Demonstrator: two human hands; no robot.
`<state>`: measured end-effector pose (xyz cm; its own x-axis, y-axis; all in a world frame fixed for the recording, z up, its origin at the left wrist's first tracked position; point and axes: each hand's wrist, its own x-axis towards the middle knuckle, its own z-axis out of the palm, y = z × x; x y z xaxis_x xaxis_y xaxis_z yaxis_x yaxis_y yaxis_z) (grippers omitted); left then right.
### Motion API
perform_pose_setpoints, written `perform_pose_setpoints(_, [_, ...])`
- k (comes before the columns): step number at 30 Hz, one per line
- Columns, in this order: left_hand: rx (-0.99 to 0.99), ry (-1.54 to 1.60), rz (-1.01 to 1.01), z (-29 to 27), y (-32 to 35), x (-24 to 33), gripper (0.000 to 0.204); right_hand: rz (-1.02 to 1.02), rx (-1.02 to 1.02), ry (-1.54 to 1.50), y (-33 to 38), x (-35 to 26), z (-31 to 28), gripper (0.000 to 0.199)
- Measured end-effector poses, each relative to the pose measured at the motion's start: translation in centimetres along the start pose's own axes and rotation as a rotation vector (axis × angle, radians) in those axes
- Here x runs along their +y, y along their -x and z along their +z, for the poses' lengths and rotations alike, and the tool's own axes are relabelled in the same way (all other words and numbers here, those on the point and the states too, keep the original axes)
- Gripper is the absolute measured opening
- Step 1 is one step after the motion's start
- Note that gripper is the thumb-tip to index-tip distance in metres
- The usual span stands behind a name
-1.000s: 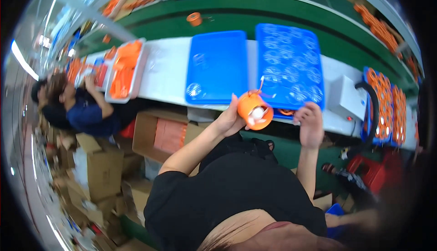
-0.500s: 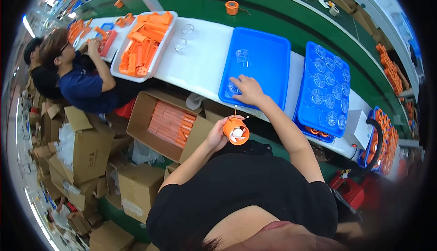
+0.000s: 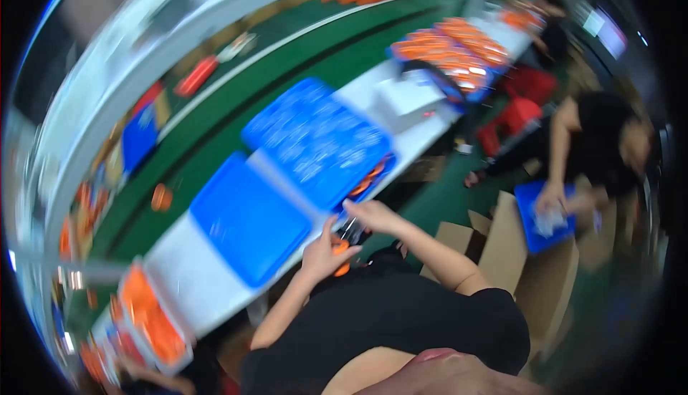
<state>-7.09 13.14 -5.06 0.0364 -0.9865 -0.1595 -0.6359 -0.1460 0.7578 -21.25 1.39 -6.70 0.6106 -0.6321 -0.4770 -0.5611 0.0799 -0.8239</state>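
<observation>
My left hand is closed round an orange cylindrical housing, held low in front of my body beside the table edge. A clear plastic cup sits at the top of the housing, between my two hands. My right hand pinches this cup from the right side. Motion blur hides whether the cup is seated in the housing or only touching it. Just beyond my hands lies a shallow blue tray on the white table.
Another blue tray bears several clear cups, with orange parts beneath it. A white box stands farther right. At left is a bin of orange pieces. On my right, a co-worker handles clear items over a blue tray above an open carton.
The view has swung to the right. My right hand has left the blue tray with a clear cup and brought it to the orange housing in my left hand.
</observation>
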Motion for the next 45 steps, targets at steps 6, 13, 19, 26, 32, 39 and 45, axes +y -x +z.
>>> perform_pose_setpoints(6, [-0.203, 0.166, 0.217, 6.1, -5.0, 4.3, 0.057, 0.125, 0.100, -0.274, 7.6, 5.6, -5.6, 0.076])
perform_pose_setpoints(13, [-0.611, 0.510, 0.043, 13.7, -11.3, 7.7, 0.031, -0.119, 0.499, -0.701, 11.4, 11.0, -10.2, 0.058])
perform_pose_setpoints(19, [-0.732, 1.141, -0.584, 16.7, -13.6, 9.6, 0.036, 0.067, 0.577, -1.753, 10.0, 23.2, -15.2, 0.067])
perform_pose_setpoints(26, [-0.418, 1.597, -0.799, 18.0, -14.7, 11.1, 0.046, -0.167, 0.427, -2.096, 1.5, 31.5, -18.0, 0.049])
perform_pose_setpoints(32, [-0.486, 1.813, -0.613, 17.4, -14.2, 10.6, 0.046, -0.061, 0.376, -2.226, -2.2, 30.2, -20.6, 0.046])
perform_pose_setpoints(39, [-0.318, 1.742, -0.773, 16.8, -14.4, 11.5, 0.047, 0.206, 0.455, -1.899, -3.1, 31.2, -18.8, 0.044])
perform_pose_setpoints(45, [-0.347, 1.780, -0.740, 17.5, -16.7, 11.7, 0.044, 0.450, 0.740, -1.130, -2.5, 30.1, -18.9, 0.044])
